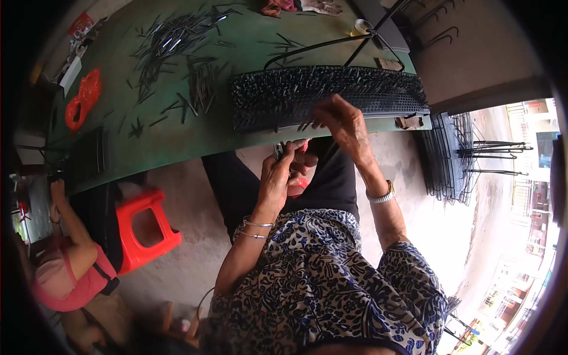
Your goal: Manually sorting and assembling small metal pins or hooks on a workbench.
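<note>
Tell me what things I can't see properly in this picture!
All in the head view:
- What the left hand holds: its curled fingers mostly hide it.
- Whether the right hand pinches anything: its fingertips are blurred.
- How many dark bits stand in the black perforated tray: too small and crowded to count.
- The whole pinkish cloth: the top edge cuts it off.

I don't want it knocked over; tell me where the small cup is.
In the head view, the small cup is at the upper right on the green table, beyond the black bristled panel, by the meeting black rods.
</note>
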A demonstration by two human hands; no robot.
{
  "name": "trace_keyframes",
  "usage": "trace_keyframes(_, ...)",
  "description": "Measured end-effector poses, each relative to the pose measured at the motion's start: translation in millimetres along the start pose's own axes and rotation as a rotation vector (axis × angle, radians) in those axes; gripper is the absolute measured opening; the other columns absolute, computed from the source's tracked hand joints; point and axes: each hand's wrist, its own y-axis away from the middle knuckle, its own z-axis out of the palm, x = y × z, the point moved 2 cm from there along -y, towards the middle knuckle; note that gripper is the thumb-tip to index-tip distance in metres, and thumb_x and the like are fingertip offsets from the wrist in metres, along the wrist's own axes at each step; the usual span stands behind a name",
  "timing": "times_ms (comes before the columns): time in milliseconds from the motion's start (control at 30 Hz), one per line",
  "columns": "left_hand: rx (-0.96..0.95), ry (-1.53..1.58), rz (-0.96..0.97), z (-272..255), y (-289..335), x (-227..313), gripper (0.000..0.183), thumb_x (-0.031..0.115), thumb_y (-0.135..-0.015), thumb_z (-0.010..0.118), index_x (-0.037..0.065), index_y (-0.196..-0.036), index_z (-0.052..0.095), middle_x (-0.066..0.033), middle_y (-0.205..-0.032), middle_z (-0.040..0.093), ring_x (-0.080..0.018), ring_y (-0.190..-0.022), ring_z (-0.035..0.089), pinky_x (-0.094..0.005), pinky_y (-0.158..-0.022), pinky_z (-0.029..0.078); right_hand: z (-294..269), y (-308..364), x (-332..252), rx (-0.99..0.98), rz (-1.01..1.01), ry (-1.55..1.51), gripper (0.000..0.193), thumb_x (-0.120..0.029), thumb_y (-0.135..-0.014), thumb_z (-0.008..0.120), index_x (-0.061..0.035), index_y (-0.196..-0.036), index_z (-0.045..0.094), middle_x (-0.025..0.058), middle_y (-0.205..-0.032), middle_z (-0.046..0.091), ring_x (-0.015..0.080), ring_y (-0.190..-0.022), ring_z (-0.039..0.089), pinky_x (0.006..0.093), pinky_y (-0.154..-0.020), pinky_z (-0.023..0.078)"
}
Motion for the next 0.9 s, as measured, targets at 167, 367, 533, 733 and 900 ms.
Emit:
trace_keyframes(167, 0.054, 0.1, -0.121, 1.1, -12.4, -17.2, 0.04, 0.039, -0.098, 0.051, 0.003, -0.113, 0.061, -0.0096, -0.076, 0.067, -0.0075, -0.052, 0.048, -0.0201, -0.043, 0.034, -19.1, -31.1, 17.6, 0.364, -0.235, 0.267, 0.004, -0.001, -0.091, 0.057, 0.0003, -0.094, 0.06, 0.0039, -0.081, 0.065, 0.0081, -0.076, 0.06, 0.0234, -0.071, 0.048)
trace_keyframes(367, 0.054, 0.226, -0.225, 10.0, -8.4, -20.7, 0.026, 0.033, -0.096, 0.056, 0.007, -0.097, 0.056, -0.0006, -0.069, 0.052, -0.0078, -0.053, 0.048, -0.0219, -0.043, 0.033, -10.7, -49.1, 23.6, 0.39, -0.325, 0.263, 0.006, 0.0, -0.087, 0.059, -0.002, -0.092, 0.059, 0.0093, -0.075, 0.063, 0.0154, -0.066, 0.061, 0.0279, -0.06, 0.047)
trace_keyframes(533, 0.074, 0.257, -0.176, 14.9, -9.8, -21.7, 0.025, 0.032, -0.096, 0.056, 0.007, -0.102, 0.058, 0.0011, -0.069, 0.051, -0.0065, -0.053, 0.045, -0.0206, -0.043, 0.03, -3.6, -50.7, 31.0, 0.393, -0.329, 0.307, 0.005, -0.001, -0.087, 0.059, -0.0025, -0.092, 0.059, 0.0094, -0.075, 0.063, 0.0183, -0.065, 0.061, 0.0284, -0.058, 0.047)
trace_keyframes(733, -0.016, 0.248, -0.151, 15.1, -5.9, -20.0, 0.032, 0.034, -0.097, 0.055, 0.005, -0.11, 0.059, 0.0062, -0.061, 0.041, -0.0028, -0.047, 0.033, -0.0182, -0.043, 0.026, -1.5, -51.0, 32.3, 0.404, -0.273, 0.42, 0.007, -0.004, -0.09, 0.057, -0.0019, -0.095, 0.061, 0.0059, -0.075, 0.068, 0.0091, -0.069, 0.064, 0.0232, -0.06, 0.048)
trace_keyframes(900, 0.0, 0.236, -0.107, 14.5, -1.3, -13.4, 0.025, 0.031, -0.098, 0.054, 0.007, -0.098, 0.056, 0.0062, -0.06, 0.037, -0.0024, -0.048, 0.029, -0.0184, -0.044, 0.024, 1.0, -51.1, 24.7, 0.394, -0.243, 0.428, 0.005, -0.006, -0.09, 0.058, -0.0021, -0.092, 0.061, 0.0072, -0.075, 0.069, 0.0102, -0.068, 0.066, 0.0239, -0.061, 0.049)
